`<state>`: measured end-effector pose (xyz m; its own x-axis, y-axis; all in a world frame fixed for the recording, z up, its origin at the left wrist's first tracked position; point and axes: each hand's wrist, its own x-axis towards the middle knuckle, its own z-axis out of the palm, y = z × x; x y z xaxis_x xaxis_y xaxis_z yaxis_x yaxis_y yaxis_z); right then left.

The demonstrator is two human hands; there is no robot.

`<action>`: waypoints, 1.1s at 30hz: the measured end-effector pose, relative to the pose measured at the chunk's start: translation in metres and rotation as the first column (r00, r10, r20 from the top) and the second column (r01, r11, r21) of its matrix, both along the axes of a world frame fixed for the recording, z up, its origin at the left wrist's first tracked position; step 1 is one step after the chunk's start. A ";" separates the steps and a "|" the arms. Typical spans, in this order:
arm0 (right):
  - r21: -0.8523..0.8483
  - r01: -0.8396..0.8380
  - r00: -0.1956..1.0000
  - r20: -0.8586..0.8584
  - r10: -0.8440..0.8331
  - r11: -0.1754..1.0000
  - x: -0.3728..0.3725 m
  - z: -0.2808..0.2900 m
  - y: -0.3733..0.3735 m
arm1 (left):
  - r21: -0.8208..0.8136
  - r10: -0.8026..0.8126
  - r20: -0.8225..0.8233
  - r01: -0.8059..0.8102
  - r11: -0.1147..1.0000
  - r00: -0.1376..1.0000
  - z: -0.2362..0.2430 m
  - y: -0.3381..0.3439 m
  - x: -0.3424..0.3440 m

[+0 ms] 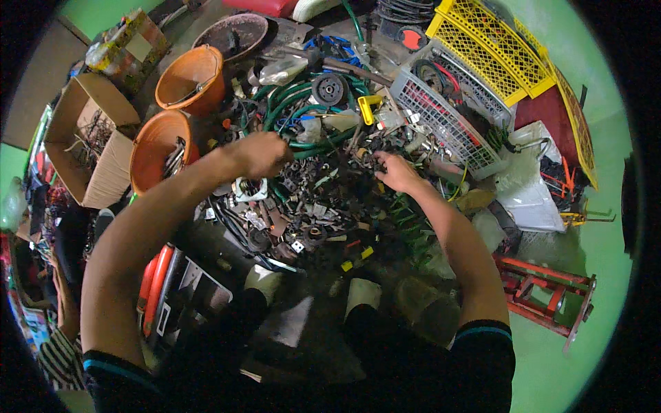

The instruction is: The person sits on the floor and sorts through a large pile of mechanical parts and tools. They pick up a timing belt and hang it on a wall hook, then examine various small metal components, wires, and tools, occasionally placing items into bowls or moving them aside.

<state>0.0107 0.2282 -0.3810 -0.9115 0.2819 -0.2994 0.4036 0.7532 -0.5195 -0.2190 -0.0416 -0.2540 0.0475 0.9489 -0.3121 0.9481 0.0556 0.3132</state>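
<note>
A wide heap of small metal and plastic parts (323,206) lies on the floor in front of my feet. Above the left side of the heap is my left hand (265,155), closed like a fist and a little blurred; whatever is inside it is hidden. My right hand (397,171) reaches down to the heap's right side with thumb and fingers apart, its fingertips at some dark small parts. Beyond the hands, a coil of green hose (275,110) curves around a black wheel (329,89). A yellow plastic piece (368,109) lies behind my right hand.
To the left stand two orange buckets (189,79) and a cardboard box (113,165) holding wires. A grey crate (444,120) and yellow crates (489,48) are at the right. A red metal frame (544,292) lies at lower right. Another person's striped sleeve (58,358) shows at lower left.
</note>
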 end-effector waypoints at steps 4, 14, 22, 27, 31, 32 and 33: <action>0.080 0.145 0.975 -0.181 -0.129 0.986 -0.019 -0.026 -0.024 | 0.067 -0.014 0.158 0.004 0.998 0.987 -0.042 -0.042 0.011; -0.230 0.373 0.904 -0.129 -0.408 0.899 -0.016 0.010 -0.034 | 0.177 0.139 0.464 -0.246 0.953 0.875 -0.075 -0.048 0.041; -0.396 0.228 0.959 -0.066 -0.275 0.890 -0.012 0.056 -0.016 | 0.183 0.223 0.529 -0.367 0.912 0.819 -0.063 -0.008 0.062; -0.136 0.185 0.965 -0.165 -0.206 0.973 -0.024 0.007 -0.041 | -0.078 0.258 0.301 -0.246 0.966 0.918 -0.053 -0.001 0.062; 0.051 0.313 0.948 0.037 -0.315 0.948 -0.063 0.009 -0.086 | -0.064 0.422 0.332 -0.427 0.902 0.843 -0.082 -0.037 0.052; 0.152 0.351 0.927 0.083 -0.365 0.924 -0.073 0.013 -0.096 | -0.061 0.420 0.342 -0.426 0.902 0.840 -0.092 -0.045 0.050; 0.162 0.353 0.913 0.156 -0.377 0.921 -0.080 0.009 -0.096 | -0.055 0.406 0.355 -0.415 0.908 0.842 -0.096 -0.048 0.049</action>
